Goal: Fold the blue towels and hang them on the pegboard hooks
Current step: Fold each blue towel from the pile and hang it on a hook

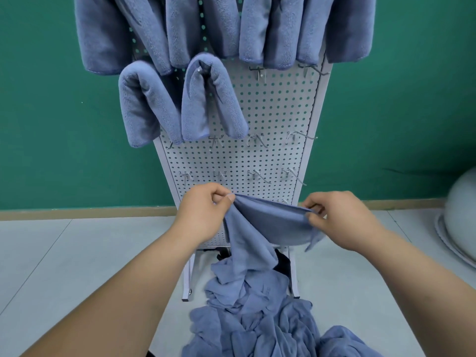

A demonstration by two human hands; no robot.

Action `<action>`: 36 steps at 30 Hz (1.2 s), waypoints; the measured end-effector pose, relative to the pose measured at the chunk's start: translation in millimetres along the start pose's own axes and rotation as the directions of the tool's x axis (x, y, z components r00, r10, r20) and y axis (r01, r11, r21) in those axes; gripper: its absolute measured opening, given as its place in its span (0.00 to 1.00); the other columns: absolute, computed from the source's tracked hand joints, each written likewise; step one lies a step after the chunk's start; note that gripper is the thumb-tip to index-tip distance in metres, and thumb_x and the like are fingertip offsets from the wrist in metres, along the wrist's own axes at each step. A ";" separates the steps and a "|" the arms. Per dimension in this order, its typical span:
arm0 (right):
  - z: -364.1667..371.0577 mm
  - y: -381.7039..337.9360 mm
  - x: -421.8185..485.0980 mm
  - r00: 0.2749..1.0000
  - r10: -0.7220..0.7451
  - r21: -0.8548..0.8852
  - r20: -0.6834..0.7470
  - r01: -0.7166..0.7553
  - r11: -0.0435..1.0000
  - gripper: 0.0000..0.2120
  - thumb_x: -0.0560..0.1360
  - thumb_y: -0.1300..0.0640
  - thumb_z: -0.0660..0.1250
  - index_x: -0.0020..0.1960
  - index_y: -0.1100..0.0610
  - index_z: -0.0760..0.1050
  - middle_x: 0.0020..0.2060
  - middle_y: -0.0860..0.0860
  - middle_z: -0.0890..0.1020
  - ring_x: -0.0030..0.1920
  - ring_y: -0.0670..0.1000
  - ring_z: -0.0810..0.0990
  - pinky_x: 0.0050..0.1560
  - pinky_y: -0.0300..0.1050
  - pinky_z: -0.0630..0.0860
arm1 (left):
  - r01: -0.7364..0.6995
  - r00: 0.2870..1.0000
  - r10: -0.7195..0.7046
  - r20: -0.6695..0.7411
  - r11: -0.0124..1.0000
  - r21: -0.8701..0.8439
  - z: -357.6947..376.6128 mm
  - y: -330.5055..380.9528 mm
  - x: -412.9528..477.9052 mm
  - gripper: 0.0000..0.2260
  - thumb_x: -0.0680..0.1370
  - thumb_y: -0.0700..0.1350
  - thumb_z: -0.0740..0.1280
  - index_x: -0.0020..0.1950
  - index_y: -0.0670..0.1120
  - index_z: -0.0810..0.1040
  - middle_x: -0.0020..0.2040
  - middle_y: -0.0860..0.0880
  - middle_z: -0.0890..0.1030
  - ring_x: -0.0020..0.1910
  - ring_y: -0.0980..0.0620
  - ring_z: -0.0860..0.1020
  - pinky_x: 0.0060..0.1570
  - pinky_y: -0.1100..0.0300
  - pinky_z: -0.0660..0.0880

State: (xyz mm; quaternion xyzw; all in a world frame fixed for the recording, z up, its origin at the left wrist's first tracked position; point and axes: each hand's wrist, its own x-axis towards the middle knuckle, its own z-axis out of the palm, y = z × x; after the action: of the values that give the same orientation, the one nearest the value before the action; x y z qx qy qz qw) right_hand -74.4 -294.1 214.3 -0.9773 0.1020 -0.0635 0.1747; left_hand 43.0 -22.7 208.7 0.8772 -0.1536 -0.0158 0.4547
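Towel lifted from floor pile, held by its top edge ahead of folding.

Left hand [203, 212] and right hand [340, 217] are each closed in a pinch on the upper hem of one blue towel [260, 228], fingers curled and thumbs pressed to the cloth; the edge sags between them, so it is judged not yet pulled taut, and the grip at two spaced points appears meant to find the corners and spread the cloth square. Its lower part trails into the heap of unfolded towels [257, 318] on the floor just in front of the pegboard [270, 112]. Folded towels [180, 99] hang doubled over the upper hooks; the empty hooks [257, 176] lower down remain free. No brand, label or legible writing observed on any item.
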 end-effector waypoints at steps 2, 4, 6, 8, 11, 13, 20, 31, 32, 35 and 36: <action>-5.4 6.3 0.3 1.000 0.021 0.006 -0.020 -0.021 1.000 0.08 0.77 0.55 0.70 0.48 0.42 0.82 0.39 0.39 0.84 0.44 0.48 0.82 0.47 0.50 0.81 | 0.030 0.999 -0.031 -0.041 0.999 -0.010 -4.6 -4.0 3.5 0.04 0.82 0.49 0.72 0.47 0.54 0.85 0.38 0.56 0.83 0.37 0.58 0.79 0.40 0.61 0.72; -9.6 10.8 -0.6 0.999 0.036 0.056 -0.037 -0.034 0.998 0.07 0.78 0.53 0.72 0.46 0.41 0.82 0.39 0.39 0.85 0.44 0.46 0.83 0.47 0.48 0.81 | 0.052 0.996 -0.053 -0.074 0.999 -0.015 -7.3 -7.3 5.7 0.04 0.81 0.48 0.72 0.47 0.53 0.85 0.36 0.56 0.83 0.36 0.59 0.79 0.39 0.62 0.71; -12.8 12.0 -2.8 0.997 0.055 0.147 -0.046 -0.048 0.988 0.03 0.78 0.50 0.75 0.47 0.42 0.84 0.38 0.39 0.85 0.44 0.44 0.83 0.46 0.45 0.79 | 0.068 0.994 -0.070 -0.085 0.997 -0.024 -7.8 -8.7 6.4 0.05 0.81 0.48 0.73 0.46 0.53 0.85 0.34 0.56 0.82 0.35 0.59 0.79 0.39 0.62 0.72; -14.4 10.3 -4.9 0.997 0.057 0.249 -0.045 -0.044 0.968 0.03 0.77 0.48 0.76 0.49 0.41 0.83 0.36 0.42 0.86 0.39 0.46 0.83 0.42 0.45 0.79 | 0.075 0.994 -0.078 -0.073 0.996 -0.041 -6.0 -8.8 5.9 0.05 0.81 0.48 0.73 0.46 0.53 0.85 0.32 0.57 0.82 0.33 0.58 0.79 0.41 0.61 0.74; -16.6 1.3 -7.3 0.999 0.033 0.414 -0.027 -0.019 0.910 0.05 0.77 0.49 0.76 0.50 0.43 0.81 0.33 0.48 0.86 0.32 0.50 0.75 0.38 0.47 0.75 | 0.082 0.996 -0.084 -0.022 0.993 -0.079 -0.7 -6.3 3.1 0.04 0.81 0.46 0.72 0.47 0.54 0.84 0.32 0.54 0.83 0.30 0.59 0.78 0.39 0.59 0.74; -16.8 -5.1 -9.0 0.999 0.030 0.495 -0.033 -0.010 0.869 0.06 0.76 0.49 0.77 0.49 0.47 0.81 0.30 0.50 0.83 0.30 0.50 0.71 0.36 0.46 0.70 | 0.081 0.997 -0.080 0.012 0.989 -0.124 3.2 -3.2 0.3 0.05 0.80 0.44 0.73 0.48 0.54 0.84 0.35 0.52 0.84 0.31 0.57 0.79 0.40 0.59 0.75; -4.4 -20.2 -11.5 0.998 0.057 0.600 -0.024 -0.032 0.799 0.09 0.75 0.50 0.79 0.43 0.51 0.82 0.28 0.54 0.80 0.31 0.49 0.68 0.38 0.45 0.65 | 0.111 0.981 -0.047 0.187 0.931 -0.348 18.8 10.9 -15.4 0.09 0.77 0.40 0.77 0.50 0.54 0.86 0.48 0.48 0.86 0.39 0.47 0.79 0.51 0.45 0.82; 7.7 -48.5 -21.1 0.963 -0.001 0.822 0.269 -0.229 0.521 0.21 0.78 0.74 0.60 0.63 0.57 0.82 0.52 0.54 0.89 0.55 0.58 0.88 0.59 0.53 0.84 | 0.195 0.972 -0.075 0.224 0.792 -0.579 40.1 32.2 -40.3 0.11 0.77 0.35 0.76 0.57 0.45 0.83 0.45 0.55 0.87 0.44 0.55 0.85 0.46 0.66 0.80; 8.8 -47.6 -21.5 0.972 -0.002 0.795 0.234 -0.190 0.576 0.22 0.77 0.74 0.62 0.62 0.55 0.82 0.52 0.51 0.89 0.54 0.59 0.88 0.60 0.55 0.84 | 0.202 0.971 -0.083 0.224 0.784 -0.587 40.5 33.0 -40.5 0.12 0.77 0.35 0.77 0.57 0.46 0.83 0.47 0.52 0.88 0.46 0.53 0.86 0.48 0.65 0.81; 13.2 -44.9 -22.6 0.995 0.045 0.631 0.088 -0.091 0.770 0.16 0.75 0.66 0.71 0.55 0.48 0.84 0.47 0.45 0.89 0.41 0.57 0.86 0.55 0.60 0.85 | 0.220 0.968 -0.101 0.229 0.780 -0.585 41.4 33.7 -41.3 0.12 0.76 0.36 0.78 0.56 0.46 0.83 0.48 0.48 0.88 0.51 0.49 0.87 0.55 0.59 0.82; 13.4 -45.3 -22.4 0.998 0.053 0.569 0.035 -0.064 0.820 0.13 0.75 0.63 0.74 0.53 0.46 0.84 0.45 0.45 0.88 0.37 0.53 0.85 0.51 0.57 0.85 | 0.225 0.967 -0.105 0.233 0.781 -0.583 42.4 33.5 -41.6 0.12 0.76 0.36 0.78 0.56 0.46 0.83 0.48 0.48 0.88 0.51 0.49 0.87 0.56 0.58 0.82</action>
State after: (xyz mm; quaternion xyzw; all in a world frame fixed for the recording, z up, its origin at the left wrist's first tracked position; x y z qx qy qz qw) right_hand -86.0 -243.1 215.9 -0.8776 0.1066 -0.0770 0.4610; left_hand -12.3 -62.6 206.1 0.6904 -0.1050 -0.1864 0.6910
